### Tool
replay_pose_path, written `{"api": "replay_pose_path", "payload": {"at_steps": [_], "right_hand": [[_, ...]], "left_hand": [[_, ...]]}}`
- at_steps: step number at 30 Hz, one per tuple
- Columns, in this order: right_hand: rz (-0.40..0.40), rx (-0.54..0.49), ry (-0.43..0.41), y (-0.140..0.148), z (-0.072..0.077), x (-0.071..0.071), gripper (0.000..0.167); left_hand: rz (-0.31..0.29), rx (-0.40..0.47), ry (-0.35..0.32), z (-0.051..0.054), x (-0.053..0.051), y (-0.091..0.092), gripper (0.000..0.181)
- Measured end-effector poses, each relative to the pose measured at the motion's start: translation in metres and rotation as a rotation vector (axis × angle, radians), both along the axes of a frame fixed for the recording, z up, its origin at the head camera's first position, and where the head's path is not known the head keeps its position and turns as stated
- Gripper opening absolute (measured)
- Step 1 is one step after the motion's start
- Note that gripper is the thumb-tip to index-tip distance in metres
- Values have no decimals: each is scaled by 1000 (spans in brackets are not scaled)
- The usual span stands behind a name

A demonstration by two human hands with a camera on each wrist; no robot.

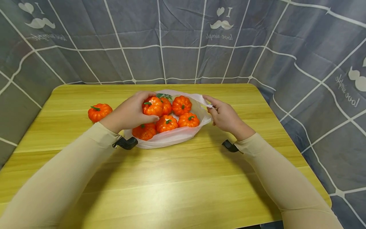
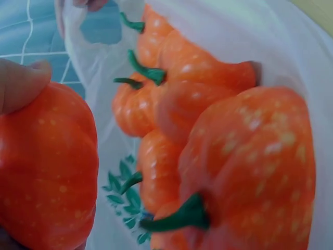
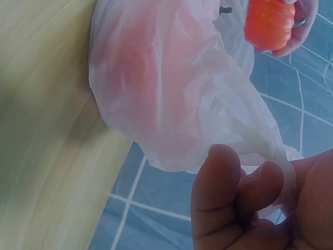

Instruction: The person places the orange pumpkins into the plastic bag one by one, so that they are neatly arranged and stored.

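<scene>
My left hand (image 1: 128, 111) grips a small orange pumpkin (image 1: 152, 108) with a green stem, holding it over the left part of a white plastic bag (image 1: 174, 140). The left wrist view shows this held pumpkin (image 2: 47, 166) apart from those in the bag. Several similar pumpkins (image 1: 182, 105) lie inside the open bag, one with yellowish speckles (image 2: 255, 161) nearest that camera. At the bag's right side, my right hand (image 1: 226, 116) holds the handle loop (image 3: 286, 174) with curled fingers. Green leaves are printed on the bag.
One more orange pumpkin (image 1: 99, 112) sits on the wooden table (image 1: 177, 184), left of the bag and beyond my left wrist. Grey curtains (image 1: 183, 60) with white grid lines hang behind the table and at both sides.
</scene>
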State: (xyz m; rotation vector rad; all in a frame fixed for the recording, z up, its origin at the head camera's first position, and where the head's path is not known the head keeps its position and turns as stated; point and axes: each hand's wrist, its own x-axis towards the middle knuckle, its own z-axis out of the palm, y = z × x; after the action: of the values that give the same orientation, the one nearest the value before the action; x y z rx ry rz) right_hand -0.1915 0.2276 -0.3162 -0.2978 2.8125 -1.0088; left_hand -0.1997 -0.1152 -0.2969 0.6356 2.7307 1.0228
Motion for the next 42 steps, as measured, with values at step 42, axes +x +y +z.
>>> {"api": "replay_pose_path", "payload": {"at_steps": [42], "right_hand": [[4,-13,-17,1,-5,0,54]], "left_hand": [[39,26,-105,-39,-24,10,79]]}}
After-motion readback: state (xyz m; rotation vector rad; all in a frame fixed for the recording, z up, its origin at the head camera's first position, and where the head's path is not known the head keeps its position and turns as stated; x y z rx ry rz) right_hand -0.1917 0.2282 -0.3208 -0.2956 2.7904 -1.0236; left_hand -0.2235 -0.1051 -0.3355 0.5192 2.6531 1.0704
